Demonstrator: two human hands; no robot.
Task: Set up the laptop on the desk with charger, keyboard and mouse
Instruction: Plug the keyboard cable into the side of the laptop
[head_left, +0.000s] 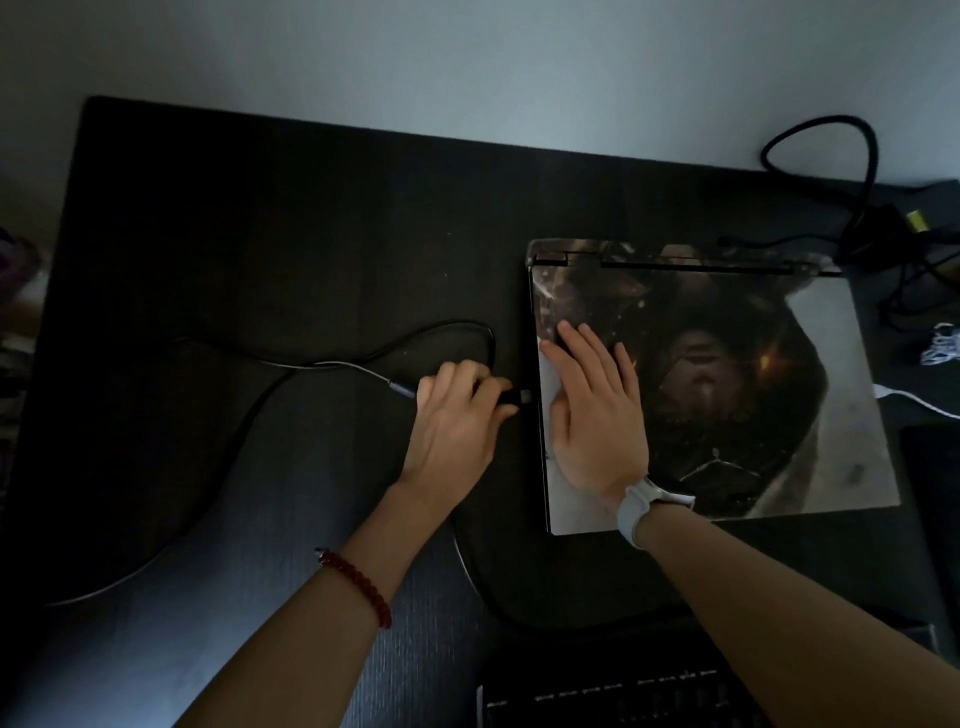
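A closed laptop (737, 374) with a dark printed skin on its lid lies on the right half of the black desk (260, 249). My right hand (592, 410) rests flat on the lid near its left edge, fingers straight. My left hand (457, 410) pinches a black plug (514, 397) at the laptop's left side. The plug's cable (291, 364) loops left across the desk and runs off the left front. A dark keyboard (613, 699) lies at the bottom edge, partly hidden by my right forearm.
A black charger brick (872, 228) with tangled cords sits at the back right corner. A white cable (919, 402) and a white bundle (940, 348) lie right of the laptop. A dark mat (545, 597) lies in front of it. The room is dim.
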